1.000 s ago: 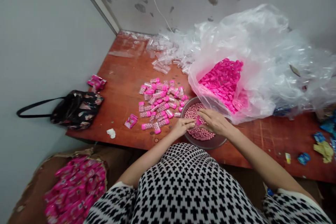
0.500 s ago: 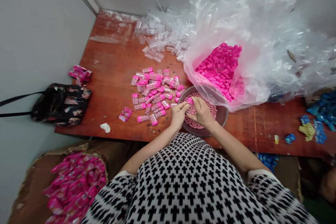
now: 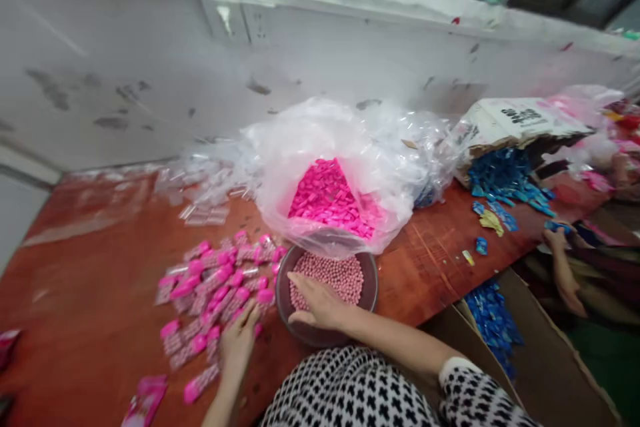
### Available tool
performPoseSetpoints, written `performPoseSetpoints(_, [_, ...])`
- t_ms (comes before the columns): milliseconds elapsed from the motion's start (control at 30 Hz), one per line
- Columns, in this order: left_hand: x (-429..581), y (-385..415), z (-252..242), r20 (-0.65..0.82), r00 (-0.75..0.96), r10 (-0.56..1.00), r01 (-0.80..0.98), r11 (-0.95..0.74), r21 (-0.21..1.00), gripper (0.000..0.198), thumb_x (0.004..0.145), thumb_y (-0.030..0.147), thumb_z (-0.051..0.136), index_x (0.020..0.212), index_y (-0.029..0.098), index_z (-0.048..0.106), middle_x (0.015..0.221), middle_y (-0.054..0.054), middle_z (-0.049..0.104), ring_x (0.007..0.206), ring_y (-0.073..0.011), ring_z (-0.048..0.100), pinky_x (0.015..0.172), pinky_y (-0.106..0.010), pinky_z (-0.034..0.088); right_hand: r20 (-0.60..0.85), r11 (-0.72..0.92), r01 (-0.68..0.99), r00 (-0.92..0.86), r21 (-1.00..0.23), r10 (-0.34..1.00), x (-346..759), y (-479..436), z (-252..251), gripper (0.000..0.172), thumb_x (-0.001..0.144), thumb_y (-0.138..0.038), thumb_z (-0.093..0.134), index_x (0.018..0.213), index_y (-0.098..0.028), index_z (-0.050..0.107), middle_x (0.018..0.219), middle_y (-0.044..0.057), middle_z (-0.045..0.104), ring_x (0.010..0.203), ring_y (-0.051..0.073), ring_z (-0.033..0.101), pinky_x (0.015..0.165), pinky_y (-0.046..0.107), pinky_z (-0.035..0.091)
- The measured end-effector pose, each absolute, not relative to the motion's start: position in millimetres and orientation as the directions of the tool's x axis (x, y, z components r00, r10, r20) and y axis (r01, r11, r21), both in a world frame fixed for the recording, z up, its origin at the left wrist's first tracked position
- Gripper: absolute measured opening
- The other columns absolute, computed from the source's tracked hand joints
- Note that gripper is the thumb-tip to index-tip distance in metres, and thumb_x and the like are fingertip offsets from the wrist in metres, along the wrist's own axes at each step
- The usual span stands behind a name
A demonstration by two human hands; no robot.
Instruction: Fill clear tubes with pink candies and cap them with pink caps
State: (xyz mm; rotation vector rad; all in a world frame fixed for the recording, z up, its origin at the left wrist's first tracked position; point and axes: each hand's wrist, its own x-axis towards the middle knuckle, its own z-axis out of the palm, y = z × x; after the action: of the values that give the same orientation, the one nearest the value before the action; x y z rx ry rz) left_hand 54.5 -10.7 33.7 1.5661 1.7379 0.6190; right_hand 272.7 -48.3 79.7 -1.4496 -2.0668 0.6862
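Presently on the red-brown table (image 3: pixel 90 280): one round dark bowl (image 3: pixel 370 280) part-filled with small pink candy beads (image 3: pixel 335 275), set near the front edge. Right hand (image 3: pixel 320 303), palm down, lies over the near side of the bowl with fingers loosely spread on the beads; whether it pinches anything underneath cannot be told. Left hand (image 3: pixel 239 340), just left of the bowl, rests on the table at the near edge of a scatter of filled tubes with pink caps (image 3: pixel 215 287), fingers stretched forward and touching them; its grip is blurred and cannot be told. Directly behind the bowl, touching its far rim: a large clear plastic bag (image 3: pixel 320 140), open, holding a heap of loose pink caps (image 3: pixel 327 199). Left of the bag, toward the wall: a pile of empty clear tubes (image 3: pixel 200 197). Right end of table: blue wrappers (image 3: pixel 500 180) spilling from a tipped carton (image 3: pixel 520 120). Far right: another person's hand (image 3: pixel 555 239) at the table edge.
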Motion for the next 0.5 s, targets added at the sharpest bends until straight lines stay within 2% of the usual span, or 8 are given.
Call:
performPoseSetpoints(67, [51.2,3.3,42.7,-0.109,-0.038,0.993,0.677,0.106,0.728,0.034,0.077,0.046,0.051,0.099,0.029,0.070,0.103,-0.004,0.072,0.107,-0.0331,0.062,0.090,-0.050,0.050,0.242,0.290,0.641,-0.164,-0.710,0.956,308.3,-44.7,96.0,0.067,0.082,-0.045,0.060,0.139,-0.020,0.035,0.133,0.013,0.053,0.124,0.024,0.050,0.102,0.039,0.044])
performPoseSetpoints(133, [68.7,17.1,65.2,0.026,0.058,0.998,0.674,-0.059,0.736,0.041,0.080,0.046,0.049,0.112,0.026,0.065,0.119,-0.006,0.065,0.118,-0.0321,0.054,0.101,-0.050,0.043,0.316,0.224,0.622,0.038,-0.750,0.948,357.0,-35.4,115.2,0.049,0.085,-0.042,0.055,0.129,-0.022,0.047,0.121,0.010,0.062,0.112,0.021,0.059,0.095,0.036,0.049])
performPoseSetpoints(200, [106.6,33.2,97.2,0.181,0.139,0.974,0.653,-0.227,0.723,0.042,0.084,0.042,0.047,0.118,0.023,0.061,0.123,-0.009,0.062,0.118,-0.0302,0.055,0.103,-0.049,0.041,0.322,0.103,0.620,0.252,-0.778,0.912,414.1,-16.7,131.4,0.037,0.089,-0.037,0.048,0.122,-0.020,0.054,0.112,0.009,0.066,0.102,0.019,0.063,0.087,0.034,0.052])
performPoseSetpoints(267, [160.1,52.4,133.2,0.345,0.273,0.898,0.568,-0.440,0.696,0.037,0.087,0.034,0.048,0.121,0.024,0.059,0.121,-0.007,0.063,0.113,-0.0259,0.058,0.103,-0.045,0.043,0.312,-0.035,0.622,0.441,-0.782,0.841,472.8,11.3,141.3,0.034,0.090,-0.035,0.046,0.117,-0.019,0.058,0.112,0.010,0.066,0.103,0.019,0.063,0.089,0.035,0.050])
performPoseSetpoints(367, [258.7,85.4,184.0,0.550,0.496,0.672,0.309,-0.728,0.612,0.035,0.088,0.023,0.049,0.122,0.028,0.057,0.120,-0.004,0.064,0.110,-0.0198,0.060,0.100,-0.038,0.046,0.286,-0.196,0.634,0.574,-0.748,0.767,550.0,65.5,145.8,0.033,0.089,-0.029,0.044,0.116,-0.016,0.059,0.116,0.011,0.065,0.106,0.019,0.061,0.093,0.035,0.047])
performPoseSetpoints(433, [333.1,112.7,208.9,0.623,0.578,0.527,0.144,-0.817,0.558,0.034,0.089,0.020,0.048,0.121,0.025,0.058,0.120,-0.005,0.064,0.110,-0.0185,0.060,0.097,-0.035,0.048,0.257,-0.279,0.678,0.577,-0.680,0.775,588.9,105.8,145.6,0.034,0.090,-0.025,0.040,0.118,-0.016,0.058,0.121,0.011,0.063,0.112,0.018,0.058,0.097,0.033,0.043])
performPoseSetpoints(500, [411.9,148.1,221.9,0.617,0.645,0.451,0.061,-0.835,0.546,0.032,0.089,0.019,0.047,0.118,0.022,0.059,0.121,-0.007,0.063,0.112,-0.0190,0.059,0.097,-0.034,0.047,0.192,-0.374,0.722,0.570,-0.582,0.799,618.5,146.9,143.8,0.036,0.092,-0.021,0.034,0.121,-0.014,0.055,0.125,0.011,0.060,0.116,0.017,0.055,0.099,0.031,0.040])
